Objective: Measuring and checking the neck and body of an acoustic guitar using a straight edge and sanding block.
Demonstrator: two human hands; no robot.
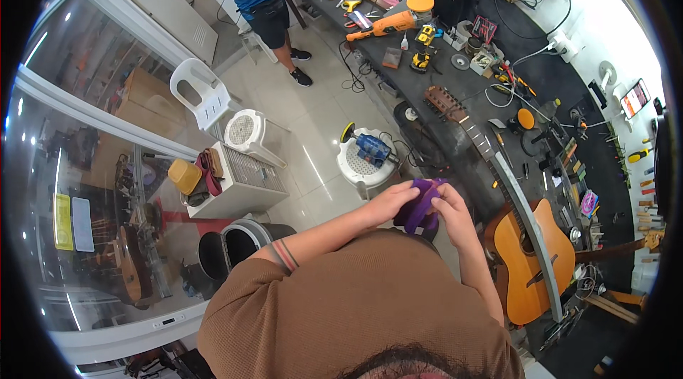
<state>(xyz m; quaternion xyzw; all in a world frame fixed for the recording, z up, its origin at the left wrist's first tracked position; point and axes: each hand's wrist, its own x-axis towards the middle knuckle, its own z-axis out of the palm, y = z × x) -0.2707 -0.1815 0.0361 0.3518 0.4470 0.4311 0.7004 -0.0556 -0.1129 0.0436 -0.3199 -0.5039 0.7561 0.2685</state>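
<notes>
A soft purple piece, apparently cloth [413, 218], is bunched up between my two hands in front of my body. My left hand [395, 201] grips its left side, with the thumb and fingers closed. Closed on the right side of the same piece is my right hand [450, 210]. Just to the right, an acoustic guitar [514, 269] lies on the dark workbench [478, 193], its headstock [445, 102] pointing away from me. A long grey metal bar [525, 205] runs along the neck and over the body.
A blue power tool [373, 149] rests on a white stool [353, 168] ahead. More tools crowd the bench, including an orange power tool [388, 24] and a yellow drill [422, 48]. A person [265, 13] works at the far end. Black bins [245, 240] stand at left.
</notes>
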